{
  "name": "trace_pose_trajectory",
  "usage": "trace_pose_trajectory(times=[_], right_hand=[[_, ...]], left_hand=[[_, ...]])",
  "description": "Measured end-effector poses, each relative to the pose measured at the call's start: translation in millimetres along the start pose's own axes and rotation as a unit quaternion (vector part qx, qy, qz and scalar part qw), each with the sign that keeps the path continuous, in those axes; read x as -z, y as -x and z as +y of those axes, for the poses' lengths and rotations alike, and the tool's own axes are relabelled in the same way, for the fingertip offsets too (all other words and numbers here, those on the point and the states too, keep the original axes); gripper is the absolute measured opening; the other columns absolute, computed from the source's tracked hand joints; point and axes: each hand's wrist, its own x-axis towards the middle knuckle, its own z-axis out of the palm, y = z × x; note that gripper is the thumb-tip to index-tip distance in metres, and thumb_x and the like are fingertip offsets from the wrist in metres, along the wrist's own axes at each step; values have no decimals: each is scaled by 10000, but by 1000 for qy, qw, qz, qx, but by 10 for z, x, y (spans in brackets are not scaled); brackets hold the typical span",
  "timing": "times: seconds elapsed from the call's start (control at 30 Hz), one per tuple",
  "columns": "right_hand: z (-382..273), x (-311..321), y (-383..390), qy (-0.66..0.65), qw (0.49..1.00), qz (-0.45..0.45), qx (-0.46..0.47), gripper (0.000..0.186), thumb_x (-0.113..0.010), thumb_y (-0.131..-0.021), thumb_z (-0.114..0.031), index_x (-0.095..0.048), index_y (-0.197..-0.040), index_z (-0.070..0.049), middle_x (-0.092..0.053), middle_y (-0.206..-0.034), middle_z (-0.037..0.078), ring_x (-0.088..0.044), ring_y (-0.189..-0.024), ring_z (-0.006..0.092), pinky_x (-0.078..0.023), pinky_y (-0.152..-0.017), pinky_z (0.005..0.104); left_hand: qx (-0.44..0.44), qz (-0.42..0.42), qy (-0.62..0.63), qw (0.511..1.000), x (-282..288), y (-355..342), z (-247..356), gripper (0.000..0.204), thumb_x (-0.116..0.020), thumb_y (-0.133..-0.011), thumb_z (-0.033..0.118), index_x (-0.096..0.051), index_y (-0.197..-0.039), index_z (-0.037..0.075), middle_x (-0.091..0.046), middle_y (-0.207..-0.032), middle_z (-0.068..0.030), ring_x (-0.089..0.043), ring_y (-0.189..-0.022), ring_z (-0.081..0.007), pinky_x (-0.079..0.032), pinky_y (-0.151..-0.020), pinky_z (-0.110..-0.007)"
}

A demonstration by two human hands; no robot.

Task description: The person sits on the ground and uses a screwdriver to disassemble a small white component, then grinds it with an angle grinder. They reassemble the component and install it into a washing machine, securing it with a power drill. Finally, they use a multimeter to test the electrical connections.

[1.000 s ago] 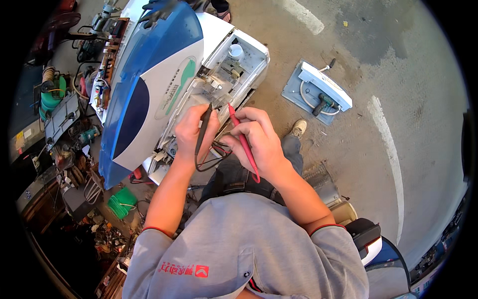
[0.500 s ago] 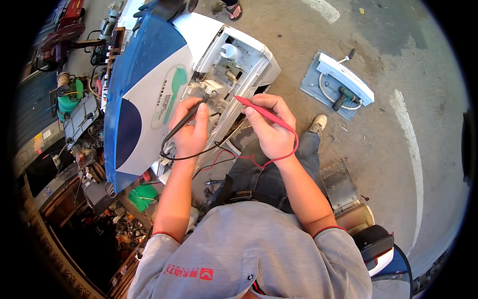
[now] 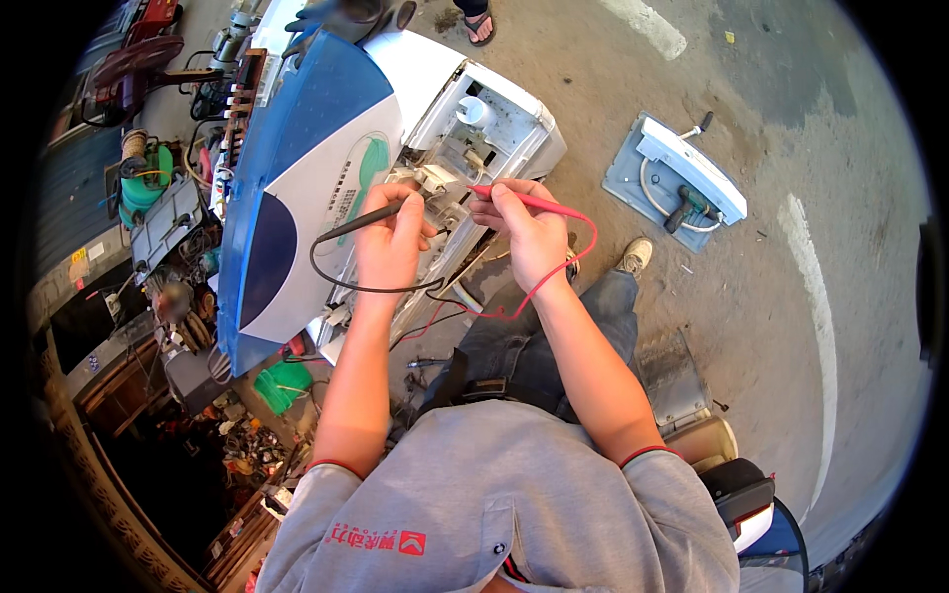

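Observation:
My left hand [image 3: 388,247] is closed round a black test probe [image 3: 358,221], its tip end toward the machine's open top. In my right hand [image 3: 534,237] a red test probe [image 3: 546,205] is pinched, pointing left. Both hands hover over the opened top of a white and blue washing machine [image 3: 314,158]. Between them sits a small cream-coloured block [image 3: 441,181] among wires and parts. Whether either probe tip touches anything I cannot tell. A black lead [image 3: 331,279] and a red lead [image 3: 583,249] run from the probes toward my lap.
On the ground at right lies a blue-white panel [image 3: 633,178] with a cordless drill [image 3: 684,210] and a hose on it. Tools and parts crowd the left, with a green bundle [image 3: 283,385] lower down. Another person's sandalled foot [image 3: 480,28] is at the top.
Both probes have tilted flatter, and my right hand has turned with its fingers closer to the cream block. The view has shifted slightly.

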Motion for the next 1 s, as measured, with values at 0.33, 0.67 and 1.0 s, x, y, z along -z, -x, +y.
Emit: trace_pose_trajectory(times=[0.33, 0.67, 1.0], right_hand=[[18, -37, -21, 37, 999, 16, -13, 194, -623, -883, -126, -576, -963, 45, -668, -925, 160, -662, -820, 225, -542, -769, 346], [-30, -46, -24, 30, 999, 27, -31, 190, -625, -862, -108, -589, -964, 48, -670, -901, 148, -649, -802, 217, -528, -773, 343], [-9, 151, -121, 60, 996, -20, -63, 170, -601, -880, -189, -611, -975, -49, -670, -998, 104, -606, -941, 212, -458, -887, 372]], left_hand=[[-43, -5, 93, 995, -18, -22, -164, 106, -498, -955, 134, -467, -956, 32, -621, -881, -129, -559, -568, -73, -432, -499, -181], [-42, -7, 169, 985, -51, -48, -320, 106, -524, -936, 110, -476, -940, 15, -595, -1078, -208, -569, -596, -66, -437, -508, -189], [-129, 83, 158, 975, -151, -43, -402, 152, -592, -872, 106, -509, -913, -15, -608, -1165, -252, -551, -600, -69, -441, -533, -246]])
